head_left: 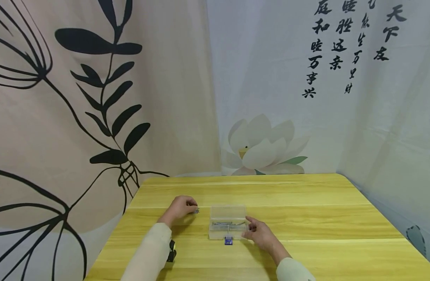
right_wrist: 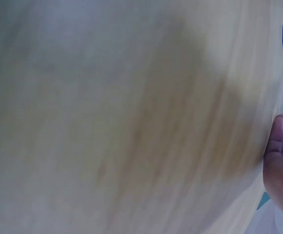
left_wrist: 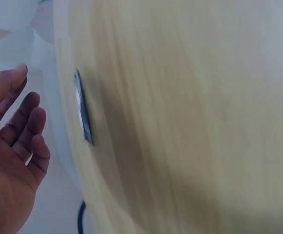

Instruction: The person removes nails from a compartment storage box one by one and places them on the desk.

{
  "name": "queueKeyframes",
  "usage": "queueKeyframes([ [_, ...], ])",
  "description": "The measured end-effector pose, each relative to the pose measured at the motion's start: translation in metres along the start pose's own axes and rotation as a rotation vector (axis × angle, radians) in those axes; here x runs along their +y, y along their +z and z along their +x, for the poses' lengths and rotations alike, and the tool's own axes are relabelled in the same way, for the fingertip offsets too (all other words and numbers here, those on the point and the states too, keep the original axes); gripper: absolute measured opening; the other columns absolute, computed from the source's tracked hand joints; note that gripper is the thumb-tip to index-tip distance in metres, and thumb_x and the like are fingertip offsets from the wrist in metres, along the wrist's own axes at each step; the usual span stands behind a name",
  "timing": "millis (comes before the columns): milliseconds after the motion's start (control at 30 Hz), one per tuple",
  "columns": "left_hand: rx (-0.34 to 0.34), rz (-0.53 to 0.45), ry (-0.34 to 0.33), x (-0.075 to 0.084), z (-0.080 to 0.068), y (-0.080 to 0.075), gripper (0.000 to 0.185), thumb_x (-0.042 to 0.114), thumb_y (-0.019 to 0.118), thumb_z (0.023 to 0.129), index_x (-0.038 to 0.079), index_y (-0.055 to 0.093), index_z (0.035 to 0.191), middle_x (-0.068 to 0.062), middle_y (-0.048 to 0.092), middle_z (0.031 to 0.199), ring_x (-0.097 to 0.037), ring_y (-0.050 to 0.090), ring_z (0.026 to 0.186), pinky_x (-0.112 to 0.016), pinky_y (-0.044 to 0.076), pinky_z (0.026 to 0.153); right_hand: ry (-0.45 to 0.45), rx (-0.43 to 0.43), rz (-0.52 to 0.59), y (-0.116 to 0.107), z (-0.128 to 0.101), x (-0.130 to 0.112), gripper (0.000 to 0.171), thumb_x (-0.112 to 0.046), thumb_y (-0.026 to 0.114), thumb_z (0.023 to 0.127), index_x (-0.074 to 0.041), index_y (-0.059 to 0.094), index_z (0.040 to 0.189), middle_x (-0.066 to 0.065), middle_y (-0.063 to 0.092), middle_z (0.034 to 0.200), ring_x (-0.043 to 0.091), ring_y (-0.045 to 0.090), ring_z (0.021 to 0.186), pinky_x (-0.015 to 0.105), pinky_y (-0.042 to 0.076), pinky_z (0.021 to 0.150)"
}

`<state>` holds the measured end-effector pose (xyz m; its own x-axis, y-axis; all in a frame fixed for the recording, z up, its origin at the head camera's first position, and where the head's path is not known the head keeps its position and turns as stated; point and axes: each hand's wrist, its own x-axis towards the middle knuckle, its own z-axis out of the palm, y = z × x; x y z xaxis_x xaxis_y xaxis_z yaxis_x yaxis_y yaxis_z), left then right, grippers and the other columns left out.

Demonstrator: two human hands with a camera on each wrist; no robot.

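Observation:
A small clear plastic box (head_left: 218, 235) stands on the table with its lid (head_left: 228, 212) tipped back and a blue latch (head_left: 228, 240) at the front. Long thin metal pieces like nails (head_left: 222, 223) lie inside. At the box's right end my right hand (head_left: 262, 235) holds it, thumb toward the front and fingers toward the back. My left hand (head_left: 181, 208) hovers left of the box with loosely bent fingers. Right by its fingertips is a small bundle of similar metal pieces (left_wrist: 84, 108), which in the left wrist view lies on the wood apart from the hand.
The wooden table (head_left: 327, 218) has rounded far corners. Behind it hangs a curtain (head_left: 180, 97) printed with plants and writing. A black band (head_left: 171, 251) shows beside the left sleeve (head_left: 150, 249).

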<state>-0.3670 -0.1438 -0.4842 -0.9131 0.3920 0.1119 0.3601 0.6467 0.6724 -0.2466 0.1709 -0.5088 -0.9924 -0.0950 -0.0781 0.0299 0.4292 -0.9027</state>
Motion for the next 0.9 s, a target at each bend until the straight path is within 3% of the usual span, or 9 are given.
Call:
queueKeyframes([
  [267, -0.090, -0.077, 0.051, 0.021, 0.005, 0.012, 0.015, 0.016, 0.070, 0.095, 0.004, 0.073, 0.103, 0.001, 0.066, 0.093, -0.017, 0.059, 0.082, -0.034, 0.050, 0.071, 0.011, 0.002, 0.007, 0.001, 0.001, 0.001, 0.067, -0.007, 0.073, 0.090, 0.005, 0.040, 0.147, 0.016, 0.056, 0.116, 0.026, 0.053, 0.101, 0.040, 0.050, 0.083],
  [533, -0.130, -0.097, 0.083, 0.031, 0.006, 0.030, 0.016, 0.018, 0.072, 0.093, 0.006, 0.074, 0.104, 0.002, 0.065, 0.096, -0.016, 0.057, 0.083, -0.036, 0.049, 0.073, 0.004, 0.003, -0.001, 0.000, 0.001, 0.002, 0.067, -0.008, 0.073, 0.090, 0.006, 0.040, 0.147, 0.017, 0.057, 0.118, 0.027, 0.054, 0.104, 0.042, 0.051, 0.085],
  [900, -0.170, -0.121, 0.077, 0.040, 0.003, 0.045, 0.016, 0.018, 0.073, 0.092, 0.006, 0.074, 0.104, 0.002, 0.063, 0.097, -0.018, 0.056, 0.083, -0.036, 0.048, 0.071, 0.008, -0.002, 0.001, 0.002, 0.003, 0.003, 0.067, -0.007, 0.072, 0.090, 0.005, 0.039, 0.148, 0.015, 0.056, 0.115, 0.026, 0.053, 0.100, 0.039, 0.050, 0.081],
])
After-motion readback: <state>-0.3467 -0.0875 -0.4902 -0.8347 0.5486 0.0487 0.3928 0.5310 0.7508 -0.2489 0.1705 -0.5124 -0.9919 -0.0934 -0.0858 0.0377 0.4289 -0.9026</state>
